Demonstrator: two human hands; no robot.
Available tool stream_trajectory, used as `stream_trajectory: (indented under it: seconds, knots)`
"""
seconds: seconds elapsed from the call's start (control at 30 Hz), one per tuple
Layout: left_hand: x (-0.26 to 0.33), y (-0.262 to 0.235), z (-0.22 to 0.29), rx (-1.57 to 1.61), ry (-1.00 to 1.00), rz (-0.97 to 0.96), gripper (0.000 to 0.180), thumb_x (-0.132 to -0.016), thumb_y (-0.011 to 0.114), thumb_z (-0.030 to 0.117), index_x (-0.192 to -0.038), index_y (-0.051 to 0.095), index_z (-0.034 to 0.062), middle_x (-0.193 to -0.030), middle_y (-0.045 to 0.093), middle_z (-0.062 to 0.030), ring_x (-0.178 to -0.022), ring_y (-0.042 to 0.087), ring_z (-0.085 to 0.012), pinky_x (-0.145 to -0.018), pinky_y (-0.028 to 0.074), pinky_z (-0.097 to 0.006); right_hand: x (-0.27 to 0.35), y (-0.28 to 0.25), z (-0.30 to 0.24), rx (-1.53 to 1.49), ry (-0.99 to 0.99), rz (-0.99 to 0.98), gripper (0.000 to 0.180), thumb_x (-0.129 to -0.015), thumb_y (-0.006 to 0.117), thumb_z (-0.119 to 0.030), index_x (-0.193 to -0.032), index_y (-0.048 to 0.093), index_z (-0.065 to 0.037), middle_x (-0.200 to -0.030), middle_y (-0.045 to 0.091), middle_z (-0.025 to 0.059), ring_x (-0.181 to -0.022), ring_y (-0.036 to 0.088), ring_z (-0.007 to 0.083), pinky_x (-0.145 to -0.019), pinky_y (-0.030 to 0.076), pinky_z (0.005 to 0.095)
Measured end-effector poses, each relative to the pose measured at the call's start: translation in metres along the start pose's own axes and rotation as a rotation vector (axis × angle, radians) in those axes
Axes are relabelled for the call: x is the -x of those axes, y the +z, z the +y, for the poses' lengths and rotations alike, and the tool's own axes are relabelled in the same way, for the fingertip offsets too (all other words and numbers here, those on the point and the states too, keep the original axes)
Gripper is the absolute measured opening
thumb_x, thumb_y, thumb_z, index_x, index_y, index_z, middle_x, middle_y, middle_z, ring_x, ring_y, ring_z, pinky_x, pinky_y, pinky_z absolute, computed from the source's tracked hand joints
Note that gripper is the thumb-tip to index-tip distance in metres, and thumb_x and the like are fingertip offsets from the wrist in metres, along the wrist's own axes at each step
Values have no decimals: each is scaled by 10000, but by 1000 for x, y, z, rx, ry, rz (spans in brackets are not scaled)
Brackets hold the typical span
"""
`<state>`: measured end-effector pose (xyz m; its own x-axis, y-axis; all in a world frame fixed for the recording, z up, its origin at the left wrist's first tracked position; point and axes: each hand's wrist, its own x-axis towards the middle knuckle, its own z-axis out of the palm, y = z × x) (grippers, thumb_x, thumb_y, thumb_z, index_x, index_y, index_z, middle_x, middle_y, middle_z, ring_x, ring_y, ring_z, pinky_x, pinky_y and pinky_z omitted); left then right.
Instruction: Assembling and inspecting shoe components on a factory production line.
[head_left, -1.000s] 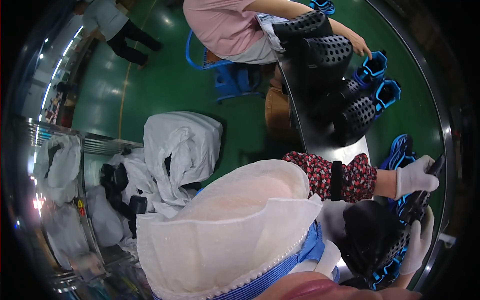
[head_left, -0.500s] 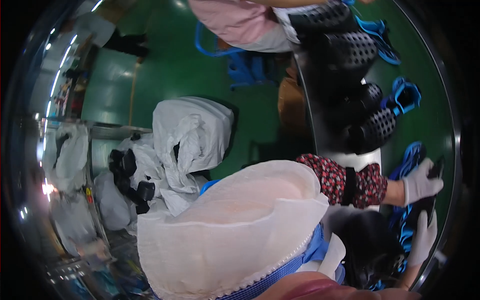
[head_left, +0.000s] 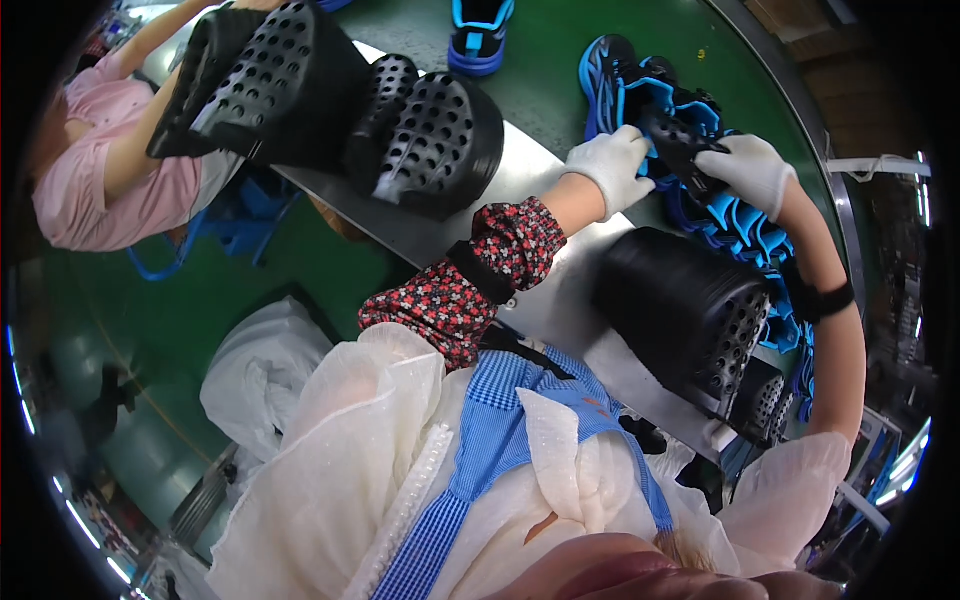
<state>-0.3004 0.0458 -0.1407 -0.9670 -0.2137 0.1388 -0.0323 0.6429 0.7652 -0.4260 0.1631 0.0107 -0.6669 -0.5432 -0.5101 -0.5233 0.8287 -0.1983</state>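
Note:
My left hand [head_left: 612, 165], in a white glove, grips one side of a black and blue sandal [head_left: 680, 140]. My right hand [head_left: 755, 172], also gloved, holds its other side. The sandal is held over a stack of blue and black sandals [head_left: 745, 235] on the green belt [head_left: 550, 60]. A floral sleeve cover [head_left: 470, 285] wraps my left forearm. Just below my hands stands a black perforated shoe mould [head_left: 690, 310] on the metal edge [head_left: 540, 300].
More black perforated moulds [head_left: 330, 100] lie along the metal edge at the upper left. A person in a pink top [head_left: 85, 190] sits at the left. A blue sandal [head_left: 480, 35] lies farther up the belt. White bags [head_left: 265, 380] lie on the green floor.
The view has swung up from the floor and my lap toward the belt. Both hands now hold one sandal over the stack.

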Motion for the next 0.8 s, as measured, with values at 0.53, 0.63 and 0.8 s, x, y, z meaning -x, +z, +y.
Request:
stream_trajectory:
  seconds: [0.53, 0.63, 0.8]
  knots:
    - [-33, -23, -6, -345, -334, -608, 382, -882, 514, 279, -1209, 636, 126, -1232, 622, -140, -1123, 607, -308, -914, 498, -412, -85, 72, -88, 286, 73, 38, 403, -880, 498, -364, -1069, 693, -66, -1103, 661, 186, -1035, 639, 331, -890, 506, 412]
    - [-37, -26, -9, -331, -340, -553, 370, -878, 506, 279, -1178, 657, 124, -1219, 631, -135, -1109, 616, -302, -914, 499, -412, -94, 59, -94, 259, 69, -101, 404, -871, 542, -375, -1070, 685, -54, -1085, 657, 206, -1015, 641, 339, -856, 521, 411]
    - [7, -42, 3, -342, -325, -570, 360, -851, 519, 258, -1141, 674, 111, -1197, 632, -157, -1105, 612, -311, -909, 502, -398, -108, 109, -90, 327, -56, 148, 357, -827, 652, -253, -1133, 654, -68, -1118, 653, 194, -1013, 641, 339, -872, 523, 397]
